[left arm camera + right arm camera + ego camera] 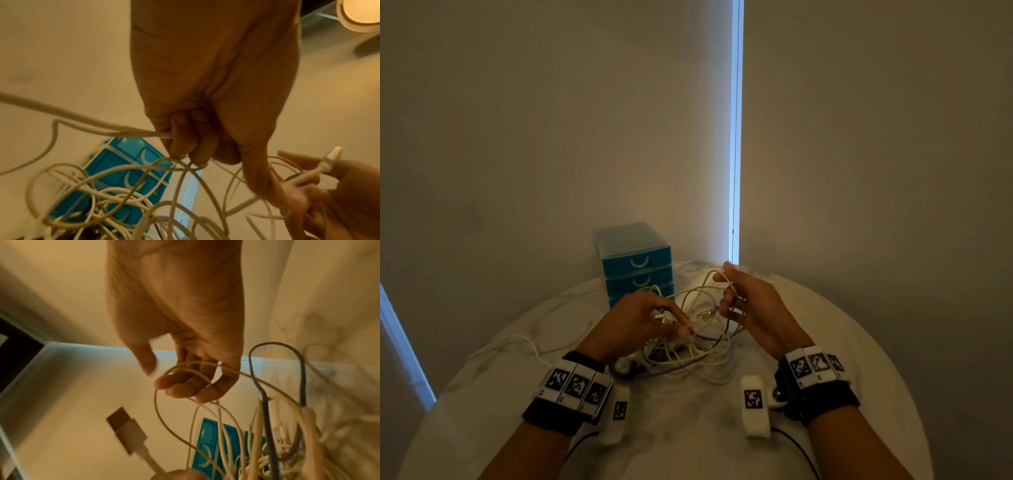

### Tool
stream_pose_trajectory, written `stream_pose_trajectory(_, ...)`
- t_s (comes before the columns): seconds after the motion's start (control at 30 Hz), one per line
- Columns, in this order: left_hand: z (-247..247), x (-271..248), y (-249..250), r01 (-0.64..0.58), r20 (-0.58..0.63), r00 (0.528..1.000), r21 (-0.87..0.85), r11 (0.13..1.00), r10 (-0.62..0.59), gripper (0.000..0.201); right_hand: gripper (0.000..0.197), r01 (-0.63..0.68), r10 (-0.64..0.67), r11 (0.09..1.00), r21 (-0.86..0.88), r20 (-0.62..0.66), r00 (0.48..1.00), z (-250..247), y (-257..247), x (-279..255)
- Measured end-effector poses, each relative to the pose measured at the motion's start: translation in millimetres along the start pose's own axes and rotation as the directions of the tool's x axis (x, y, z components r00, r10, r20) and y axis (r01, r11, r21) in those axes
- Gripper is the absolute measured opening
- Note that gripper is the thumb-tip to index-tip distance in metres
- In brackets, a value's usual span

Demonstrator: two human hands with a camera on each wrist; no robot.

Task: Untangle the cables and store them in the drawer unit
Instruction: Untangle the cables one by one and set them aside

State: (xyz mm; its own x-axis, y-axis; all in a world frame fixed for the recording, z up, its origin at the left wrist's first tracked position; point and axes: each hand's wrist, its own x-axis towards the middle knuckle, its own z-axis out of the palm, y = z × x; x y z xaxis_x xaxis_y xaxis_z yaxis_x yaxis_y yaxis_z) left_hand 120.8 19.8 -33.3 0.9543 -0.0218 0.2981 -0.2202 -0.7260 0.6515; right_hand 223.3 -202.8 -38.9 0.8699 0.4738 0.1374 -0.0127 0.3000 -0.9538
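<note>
Working the knot, we are lifting the cables [698,329] off the desk [688,428] so loops hang free: left hand [640,318] pinching a white plug end, right hand [750,308] hooking one loop in a narrow grip. Drawer unit [637,263] is waiting shut at twelve o'clock.

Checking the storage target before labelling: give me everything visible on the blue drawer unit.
The drawer unit is a small box of blue, slightly see-through plastic with a paler top. It shows stacked drawer fronts, each with a white crescent-shaped handle; three fronts can be made out in the head view and all look closed. It stands upright at the far edge of the round white table, by the wall. Loops of the cable tangle and the left hand cover its lowest part; whether they touch it is unclear.
</note>
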Motion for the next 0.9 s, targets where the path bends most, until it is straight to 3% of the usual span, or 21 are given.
stream_pose_trajectory(0.1, -5.1, 0.5, -5.1, -0.003, 0.010, 1.000, 0.033, 0.999, 0.003, 0.032, 0.025, 0.137, -0.154, 0.962, -0.238, -0.056, 0.986, 7.7, 2.9, -0.7)
stream_pose_trajectory(0.2, -6.0, 4.3, -3.1, -0.046, -0.197, 0.980, -0.095, 0.994, 0.027, 0.045, 0.019, 0.266, -0.289, 0.917, -0.296, -0.035, 0.957, 11.5, 6.4, 1.1)
stream_pose_trajectory(0.27, -4.1, 7.9, -2.0, 0.016, -0.308, 0.949, -0.168, 0.986, -0.068, 0.041, 0.020, 0.264, -0.267, 0.936, -0.233, 0.017, 0.963, 15.4, 8.8, 3.3)
stream_pose_trajectory(0.37, 1.2, 9.8, -15.3, 0.116, -0.257, 0.961, 0.061, 0.991, -0.097, 0.050, 0.024, 0.175, -0.136, 0.970, -0.170, 0.216, 0.967, 19.0, 12.0, 2.4)
stream_pose_trajectory(0.47, -0.9, 8.5, -24.0, 0.117, -0.261, 0.963, 0.165, 0.979, -0.071, 0.054, 0.032, 0.146, -0.039, 0.967, -0.209, 0.442, 0.896, 16.7, 13.0, 0.5)
stream_pose_trajectory(0.53, -5.3, 7.8, -21.4, 0.094, -0.285, 0.957, 0.126, 0.988, -0.055, 0.044, 0.033, 0.172, -0.108, 0.975, -0.138, 0.381, 0.918, 15.2, 12.4, 3.8)
stream_pose_trajectory(0.6, -10.6, 7.5, -18.7, 0.119, -0.343, 0.933, 0.018, 0.993, -0.106, 0.041, 0.033, 0.248, -0.231, 0.967, -0.048, 0.233, 0.945, 13.0, 11.4, 7.5)
stream_pose_trajectory(0.67, -15.9, 5.8, -19.2, 0.136, -0.477, 0.863, -0.100, 0.986, -0.167, 0.040, 0.032, 0.307, -0.298, 0.951, -0.014, 0.208, 0.932, 11.4, 7.4, 6.2)
stream_pose_trajectory(0.73, -21.2, 4.8, -21.7, 0.112, -0.604, 0.764, -0.221, 0.969, -0.226, 0.037, 0.034, 0.299, -0.239, 0.946, -0.127, 0.348, 0.906, 13.0, 3.0, -1.5)
stream_pose_trajectory(0.8, -24.9, 2.6, -21.5, 0.016, -0.657, 0.705, -0.363, 0.932, -0.268, 0.032, 0.033, 0.306, -0.059, 0.869, -0.388, 0.533, 0.844, 20.3, 5.6, -10.0)
stream_pose_trajectory(0.83, -25.4, 1.8, -19.6, -0.033, -0.660, 0.700, -0.411, 0.911, -0.273, 0.029, 0.028, 0.308, 0.022, 0.819, -0.484, 0.562, 0.827, 24.0, 10.4, -11.5)
stream_pose_trajectory(0.9, -24.2, 2.0, -14.3, -0.068, -0.638, 0.731, -0.422, 0.904, -0.242, 0.023, 0.025, 0.235, 0.066, 0.813, -0.533, 0.485, 0.872, 32.8, 15.3, -11.7)
